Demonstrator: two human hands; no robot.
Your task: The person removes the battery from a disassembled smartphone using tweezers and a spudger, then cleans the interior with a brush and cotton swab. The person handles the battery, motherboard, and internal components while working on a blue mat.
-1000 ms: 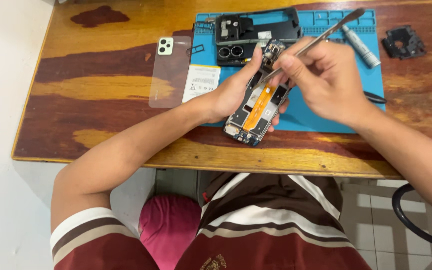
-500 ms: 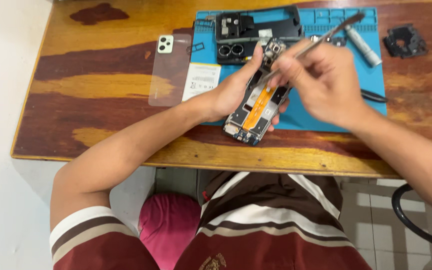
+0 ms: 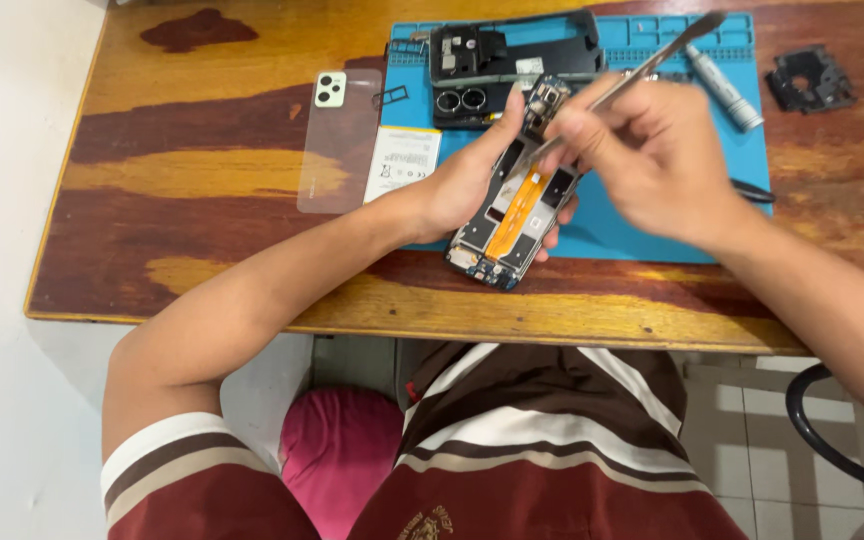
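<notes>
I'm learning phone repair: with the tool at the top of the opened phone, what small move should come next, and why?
Probably a gentle lever upward: the right hand aims the thin metal pry tool at the opened phone's upper end, while the left hand steadies it.

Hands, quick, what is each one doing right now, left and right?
Left hand: closed around the opened phone, holding it tilted above the blue mat.
Right hand: closed on metal tweezers, their tip at the phone's top end.

The opened phone [image 3: 512, 205] lies between the hands, on the mat [image 3: 642, 215]; a clear back cover [image 3: 337, 145] left of the left hand [image 3: 467, 180]; a tube [image 3: 724, 88] behind the right hand [image 3: 652, 160].
</notes>
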